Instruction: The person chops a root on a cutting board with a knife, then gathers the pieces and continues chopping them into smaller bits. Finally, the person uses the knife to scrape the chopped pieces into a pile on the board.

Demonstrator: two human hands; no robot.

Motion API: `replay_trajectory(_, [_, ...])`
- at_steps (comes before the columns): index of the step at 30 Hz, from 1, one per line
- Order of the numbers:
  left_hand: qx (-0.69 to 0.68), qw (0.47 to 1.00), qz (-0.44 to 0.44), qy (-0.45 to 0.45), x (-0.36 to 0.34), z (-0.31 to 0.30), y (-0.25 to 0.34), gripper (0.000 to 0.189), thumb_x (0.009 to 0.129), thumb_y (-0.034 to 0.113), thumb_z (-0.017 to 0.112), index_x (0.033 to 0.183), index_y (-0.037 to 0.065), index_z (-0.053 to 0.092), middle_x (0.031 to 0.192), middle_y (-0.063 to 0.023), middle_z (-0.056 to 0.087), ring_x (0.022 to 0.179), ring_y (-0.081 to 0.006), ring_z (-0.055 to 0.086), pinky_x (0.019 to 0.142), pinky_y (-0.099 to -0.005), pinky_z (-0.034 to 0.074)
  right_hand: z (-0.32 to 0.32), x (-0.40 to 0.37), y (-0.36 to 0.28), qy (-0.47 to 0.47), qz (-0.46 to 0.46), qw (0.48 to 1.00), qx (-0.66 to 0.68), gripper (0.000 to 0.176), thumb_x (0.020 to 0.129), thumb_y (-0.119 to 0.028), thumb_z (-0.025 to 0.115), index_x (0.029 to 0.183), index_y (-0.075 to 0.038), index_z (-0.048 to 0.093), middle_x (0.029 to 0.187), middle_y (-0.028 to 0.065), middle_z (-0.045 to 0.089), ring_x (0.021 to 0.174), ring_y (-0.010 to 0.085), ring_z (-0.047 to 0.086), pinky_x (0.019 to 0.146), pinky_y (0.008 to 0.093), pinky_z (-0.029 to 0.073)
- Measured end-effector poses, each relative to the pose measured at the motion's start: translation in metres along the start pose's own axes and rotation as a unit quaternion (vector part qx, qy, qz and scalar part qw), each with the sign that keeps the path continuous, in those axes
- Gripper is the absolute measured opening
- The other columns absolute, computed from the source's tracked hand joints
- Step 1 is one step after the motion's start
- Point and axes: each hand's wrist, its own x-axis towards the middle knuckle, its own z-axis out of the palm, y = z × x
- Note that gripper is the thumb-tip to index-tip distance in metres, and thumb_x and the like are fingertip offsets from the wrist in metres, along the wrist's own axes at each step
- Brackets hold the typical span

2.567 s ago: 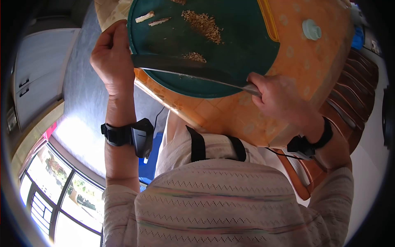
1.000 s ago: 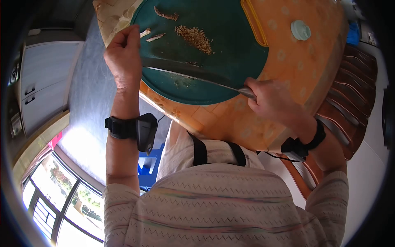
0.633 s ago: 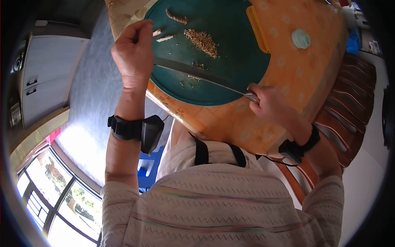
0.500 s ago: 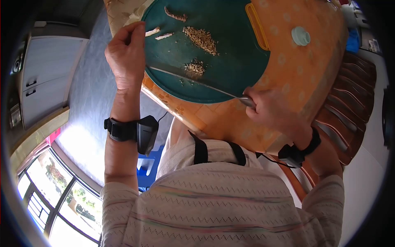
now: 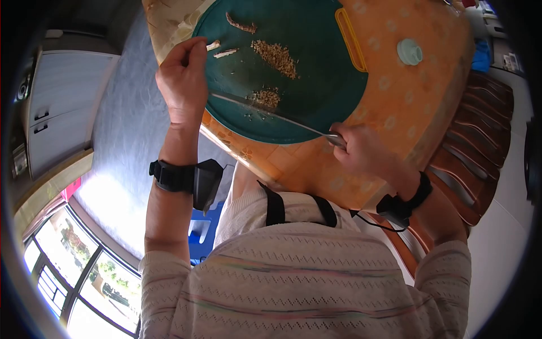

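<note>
My right hand [image 5: 364,150] is wrapped round the handle of a knife [image 5: 291,120]. Its long blade slants across the near part of a round green cutting board [image 5: 333,45]. Just beyond the blade lies a small heap of chopped bits [image 5: 267,97], with a larger chopped heap [image 5: 275,59] farther back. My left hand [image 5: 183,79] is closed in a pinch over the board's left edge; whatever its fingers hold is hidden. By those fingertips lie two pale stick pieces, one short [image 5: 213,45] and one slimmer [image 5: 226,53]. A brown, rough, root-like piece [image 5: 240,24] rests near the back.
The board has a yellow handle [image 5: 351,39] on its right. A pale green cap-like object [image 5: 410,52] stands on the orange patterned tablecloth [image 5: 389,90]. A brown slatted wooden chair [image 5: 468,147] is to the right, and a blue object [image 5: 206,231] is below the table.
My left hand has moved slightly right and down, closer to the blade tip and the pale pieces. My right hand and the knife have barely shifted.
</note>
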Motion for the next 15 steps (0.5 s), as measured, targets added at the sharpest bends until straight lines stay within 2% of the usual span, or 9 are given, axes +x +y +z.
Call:
replay_trajectory(3, [-0.027, 0.998, -0.048, -0.013, 0.007, -0.005, -0.005, 0.017, 0.088, 0.016, 0.063, 0.095, 0.002, 0.071, 0.075, -0.0005, 0.065, 0.069, -0.0053, 0.055, 0.065, -0.0212, 0.045, -0.003, 0.003, 0.000, -0.026, 0.016, 0.999, 0.022, 0.023, 0.074, -0.011, 0.060, 0.097, -0.004, 0.062, 0.071, 0.0155, 0.063, 0.068, 0.0332, 0.063, 0.059, 0.0410, 0.049])
replay_trajectory(5, [-0.176, 0.984, 0.016, 0.025, 0.012, -0.017, -0.007, 0.019, 0.089, 0.016, 0.063, 0.098, 0.001, 0.070, 0.080, -0.0024, 0.066, 0.073, -0.0069, 0.057, 0.068, -0.0213, 0.046, -0.003, -0.003, -0.009, -0.041, 0.052, 0.995, 0.074, 0.020, 0.074, -0.011, 0.059, 0.092, -0.003, 0.062, 0.069, 0.0155, 0.062, 0.064, 0.0330, 0.062, 0.058, 0.0390, 0.048])
replay_trajectory(9, [-0.110, 0.993, 0.023, 0.039, 0.007, -0.044, -0.008, 0.021, 0.089, 0.015, 0.063, 0.100, -0.002, 0.068, 0.084, -0.0050, 0.066, 0.076, -0.0082, 0.058, 0.070, -0.0212, 0.046, 0.001, 0.000, -0.015, -0.080, 0.045, 0.982, 0.167, 0.015, 0.075, -0.010, 0.058, 0.087, -0.002, 0.060, 0.066, 0.0144, 0.059, 0.060, 0.0292, 0.060, 0.057, 0.0367, 0.046])
replay_trajectory(11, [-0.067, 0.997, 0.000, 0.038, -0.003, -0.051, -0.017, 0.019, 0.089, 0.014, 0.062, 0.100, -0.001, 0.068, 0.085, -0.0049, 0.067, 0.076, -0.0093, 0.058, 0.071, -0.0211, 0.047, 0.002, 0.004, -0.015, -0.120, 0.069, 0.966, 0.216, 0.011, 0.075, -0.008, 0.057, 0.084, -0.002, 0.058, 0.064, 0.0127, 0.057, 0.058, 0.0233, 0.057, 0.056, 0.0337, 0.044])
replay_trajectory(13, [0.003, 1.000, -0.018, 0.004, -0.013, -0.052, -0.028, 0.022, 0.091, 0.019, 0.060, 0.101, 0.001, 0.069, 0.085, -0.0056, 0.067, 0.078, -0.0108, 0.059, 0.074, -0.0245, 0.049, -0.001, 0.007, -0.010, -0.112, 0.064, 0.967, 0.219, 0.010, 0.075, -0.008, 0.057, 0.083, -0.001, 0.058, 0.064, 0.0117, 0.056, 0.058, 0.0208, 0.056, 0.055, 0.0328, 0.044])
replay_trajectory(15, [0.001, 0.999, -0.040, 0.007, -0.022, -0.048, -0.032, 0.020, 0.091, 0.016, 0.061, 0.101, 0.000, 0.069, 0.087, -0.0056, 0.068, 0.077, -0.0108, 0.060, 0.073, -0.0245, 0.049, -0.004, 0.010, -0.005, -0.106, 0.057, 0.968, 0.221, 0.009, 0.076, -0.007, 0.057, 0.083, -0.001, 0.058, 0.063, 0.0106, 0.055, 0.058, 0.0182, 0.055, 0.055, 0.0319, 0.043])
